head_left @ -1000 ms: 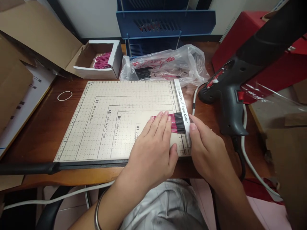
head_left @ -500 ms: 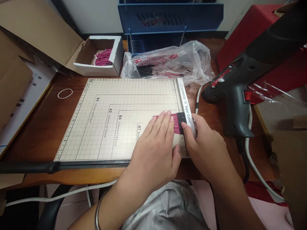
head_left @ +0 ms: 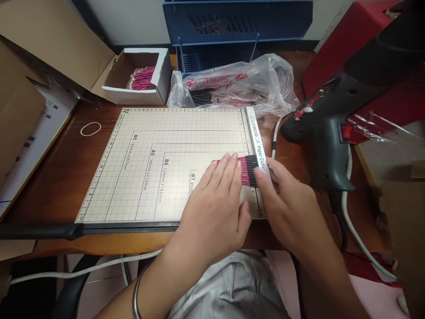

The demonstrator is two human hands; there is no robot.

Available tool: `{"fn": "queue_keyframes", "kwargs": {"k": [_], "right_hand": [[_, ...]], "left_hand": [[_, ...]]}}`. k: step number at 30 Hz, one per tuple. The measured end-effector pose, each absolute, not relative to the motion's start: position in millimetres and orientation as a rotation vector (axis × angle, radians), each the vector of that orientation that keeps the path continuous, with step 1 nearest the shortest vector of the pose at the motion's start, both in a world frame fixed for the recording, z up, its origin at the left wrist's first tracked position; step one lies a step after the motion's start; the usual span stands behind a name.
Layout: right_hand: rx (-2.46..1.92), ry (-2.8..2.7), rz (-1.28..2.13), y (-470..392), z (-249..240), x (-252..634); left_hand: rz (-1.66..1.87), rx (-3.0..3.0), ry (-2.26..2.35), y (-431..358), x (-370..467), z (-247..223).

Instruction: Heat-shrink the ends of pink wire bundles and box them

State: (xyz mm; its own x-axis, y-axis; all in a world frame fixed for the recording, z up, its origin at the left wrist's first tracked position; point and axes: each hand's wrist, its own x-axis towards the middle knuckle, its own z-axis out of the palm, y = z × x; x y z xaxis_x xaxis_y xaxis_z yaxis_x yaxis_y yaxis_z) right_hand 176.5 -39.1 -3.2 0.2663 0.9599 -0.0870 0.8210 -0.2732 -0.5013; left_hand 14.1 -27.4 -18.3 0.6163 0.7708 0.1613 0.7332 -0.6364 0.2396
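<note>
A row of magenta wires (head_left: 245,172) with black sleeved ends (head_left: 252,170) lies side by side on the paper cutter (head_left: 139,177). The black ends reach up to the cutter's white edge rail (head_left: 254,133). My left hand (head_left: 215,199) rests flat across the wires, fingers stretched out together, hiding much of their length. At the rail, my right hand (head_left: 288,204) is closed around the edge, thumb on the near side by the black ends and fingers beyond it, partly hidden.
The cutter's black handle (head_left: 40,231) lies along the front edge. Behind stand a white box (head_left: 162,73) of magenta wires and a clear plastic bag (head_left: 265,84) with black pieces. A heat gun (head_left: 327,128) stands at right. A rubber band (head_left: 90,129) lies at left.
My right thumb has shifted slightly right, off the black ends towards the rail, uncovering more of them. My left hand stays in place on the wires.
</note>
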Motion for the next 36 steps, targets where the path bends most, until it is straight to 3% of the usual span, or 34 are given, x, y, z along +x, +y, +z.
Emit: {"fn": "queue_keyframes", "kwargs": {"k": [5, 11, 16, 36], "right_hand": [[-2.322, -1.724, 0.352, -39, -8, 167], [-2.365, -1.679, 0.427, -37, -1, 167], [-2.146, -1.64, 0.648, -24, 2, 175], [-2.243, -1.856, 0.515, 12, 10, 175]], "left_hand": [[0.364, 2.709, 1.253, -26, 14, -19], [0.353, 2.701, 1.241, -26, 14, -18], [0.374, 2.681, 1.253, -27, 15, -18], [0.407, 2.664, 1.258, -27, 14, -18]]}}
